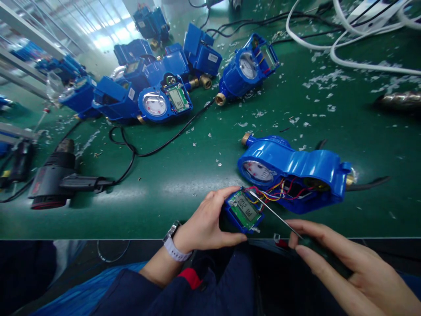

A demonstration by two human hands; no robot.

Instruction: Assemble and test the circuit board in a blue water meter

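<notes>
My left hand [205, 224] grips a small blue display module [244, 211] with a green circuit board and an LCD, at the table's front edge. Coloured wires [279, 191] run from it into an opened blue water meter [291, 169] lying on its side just behind. My right hand [332, 259] holds a thin screwdriver [272, 213] whose metal tip rests at the module's upper right corner.
A pile of blue water meters [154, 83] lies at the back left, one more [246, 68] at back centre. A black heat gun [54, 175] with its cord lies left. White cables [345, 39] loop at back right. Scraps litter the green mat [197, 175].
</notes>
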